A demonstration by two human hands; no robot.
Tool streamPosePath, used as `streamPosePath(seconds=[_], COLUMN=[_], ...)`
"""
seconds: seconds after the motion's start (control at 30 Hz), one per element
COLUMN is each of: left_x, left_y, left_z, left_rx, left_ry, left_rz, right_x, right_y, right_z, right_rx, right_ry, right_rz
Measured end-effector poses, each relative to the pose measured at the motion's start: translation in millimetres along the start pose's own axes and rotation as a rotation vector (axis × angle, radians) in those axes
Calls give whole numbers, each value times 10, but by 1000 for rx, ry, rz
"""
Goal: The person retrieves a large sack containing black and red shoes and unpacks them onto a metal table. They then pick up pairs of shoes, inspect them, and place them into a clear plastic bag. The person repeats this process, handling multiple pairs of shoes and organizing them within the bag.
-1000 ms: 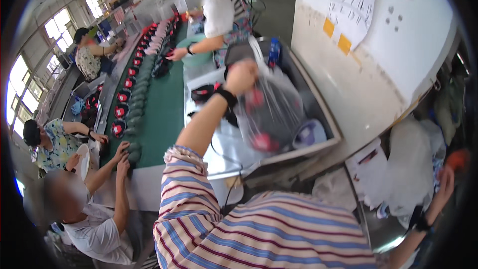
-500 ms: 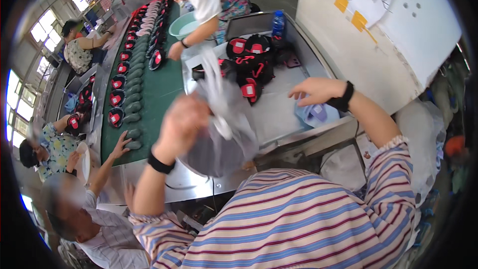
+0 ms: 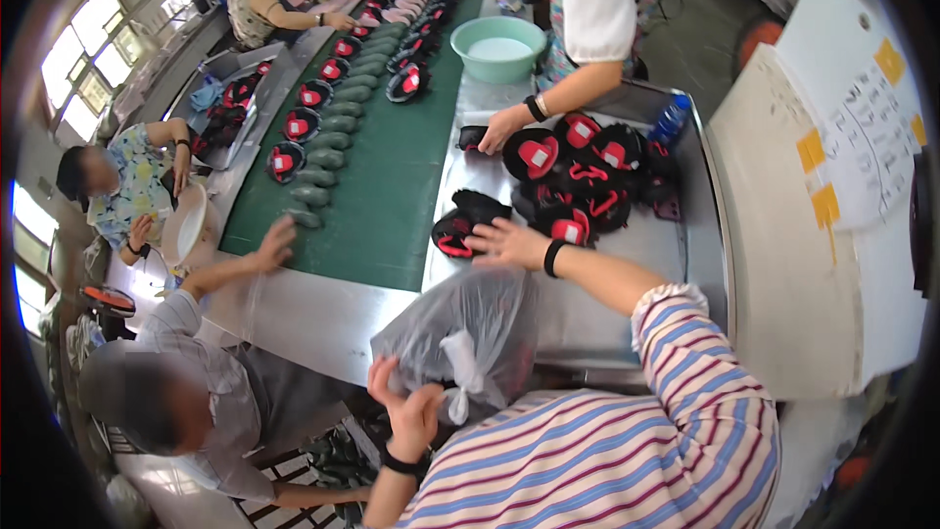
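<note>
My right hand (image 3: 511,243) reaches over the metal tray with its fingers spread, the fingertips at the edge of a black-and-red shoe upper (image 3: 453,235). It does not appear closed around the upper. Beside a clear plastic bag (image 3: 446,318) with a knotted white tie, my left hand (image 3: 406,407) is raised, fingers apart and nothing visible in it. The bag stands at the near edge of the tray, against my striped shirt. More black-and-red uppers (image 3: 583,176) lie heaped in the tray, to the right of my right hand.
A green conveyor belt (image 3: 392,206) carries rows of grey-green shoe lasts (image 3: 328,140) and uppers. A co-worker's hand (image 3: 504,127) rests by the tray's far side; another co-worker's hand (image 3: 274,245) is over the belt. A green basin (image 3: 497,47), blue bottle (image 3: 670,120) and white board (image 3: 783,186) surround the tray.
The bag has come down from my raised left hand, which now sits lower beside it. My right hand has moved left from the blue cloth to the uppers. The head view has turned right.
</note>
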State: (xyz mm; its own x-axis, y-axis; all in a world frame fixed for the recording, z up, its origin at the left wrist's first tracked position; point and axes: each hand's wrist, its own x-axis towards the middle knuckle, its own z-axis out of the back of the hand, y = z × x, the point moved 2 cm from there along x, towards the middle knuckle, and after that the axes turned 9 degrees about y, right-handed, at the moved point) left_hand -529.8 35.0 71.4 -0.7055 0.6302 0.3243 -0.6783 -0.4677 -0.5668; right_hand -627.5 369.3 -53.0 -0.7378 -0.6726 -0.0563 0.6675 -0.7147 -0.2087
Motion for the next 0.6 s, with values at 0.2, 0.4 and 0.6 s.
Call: streamPosePath(seconds=[0.2, 0.4, 0.6], left_x=[-188, 225, 403], left_y=[-48, -99, -323], left_z=[-512, -364, -371], left_rx=[-157, -155, 217], left_ry=[142, 350, 369], left_rz=[428, 409, 329], right_x=[426, 574, 543], right_y=[-356, -645, -1321], right_z=[-182, -543, -528], right_rx=[-46, 30, 70], right_ry=[96, 145, 341], right_rz=[103, -34, -609])
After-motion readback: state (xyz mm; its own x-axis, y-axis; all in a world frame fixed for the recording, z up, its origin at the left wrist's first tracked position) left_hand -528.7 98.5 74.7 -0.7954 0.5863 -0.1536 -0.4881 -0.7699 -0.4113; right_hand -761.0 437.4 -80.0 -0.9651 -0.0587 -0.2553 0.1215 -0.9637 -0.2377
